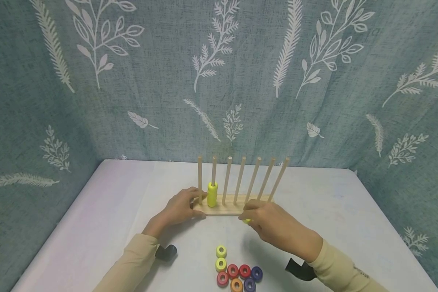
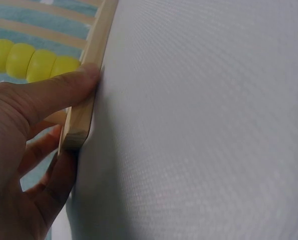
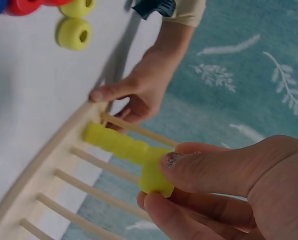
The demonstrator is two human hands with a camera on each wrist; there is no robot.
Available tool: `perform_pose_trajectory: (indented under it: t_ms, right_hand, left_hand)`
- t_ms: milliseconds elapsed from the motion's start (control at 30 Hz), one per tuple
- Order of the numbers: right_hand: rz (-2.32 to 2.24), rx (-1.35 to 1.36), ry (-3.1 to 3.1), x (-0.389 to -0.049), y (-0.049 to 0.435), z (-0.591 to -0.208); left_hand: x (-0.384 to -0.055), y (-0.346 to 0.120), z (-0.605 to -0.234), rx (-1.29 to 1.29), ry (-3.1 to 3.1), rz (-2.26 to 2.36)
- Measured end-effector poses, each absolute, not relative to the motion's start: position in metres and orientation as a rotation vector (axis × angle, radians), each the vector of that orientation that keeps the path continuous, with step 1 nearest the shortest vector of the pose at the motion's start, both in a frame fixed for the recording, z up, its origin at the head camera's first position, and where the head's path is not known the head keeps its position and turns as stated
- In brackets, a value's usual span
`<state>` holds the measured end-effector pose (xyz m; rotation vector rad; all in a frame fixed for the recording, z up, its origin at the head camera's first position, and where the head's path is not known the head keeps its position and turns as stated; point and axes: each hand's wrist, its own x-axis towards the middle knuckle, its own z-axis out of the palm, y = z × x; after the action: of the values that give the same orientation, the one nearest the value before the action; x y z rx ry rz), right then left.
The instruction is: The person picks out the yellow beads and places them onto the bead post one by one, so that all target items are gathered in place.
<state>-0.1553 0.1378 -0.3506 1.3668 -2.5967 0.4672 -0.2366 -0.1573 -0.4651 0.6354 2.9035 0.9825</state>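
Observation:
A wooden peg rack (image 1: 223,209) with several upright pegs stands on the white table. Yellow rings are stacked on its second peg from the left, forming a yellow stack (image 1: 212,195). My left hand (image 1: 180,207) grips the left end of the base, thumb along the front edge and fingers behind, as the left wrist view shows. Between thumb and fingers my right hand (image 1: 275,225) pinches a loose yellow ring (image 3: 156,179). In the head view this hand is before the right part of the rack, with the ring mostly hidden under the fingers.
Loose rings lie on the table nearer the person: two yellow rings (image 1: 221,265), several red rings (image 1: 244,271), an orange ring (image 1: 236,285) and two dark blue rings (image 1: 257,274). A leaf-patterned teal curtain (image 1: 160,81) hangs behind the table and at both sides.

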Motion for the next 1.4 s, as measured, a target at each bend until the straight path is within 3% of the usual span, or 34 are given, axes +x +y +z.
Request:
perform_pose_trajectory:
  t_ms: [1400]
  right_hand:
    - [0.442, 1.394, -2.278, -0.181, 0.092, -0.284]
  left_hand:
    - [-0.238, -0.159, -0.464, 0.641, 2.882, 1.0]
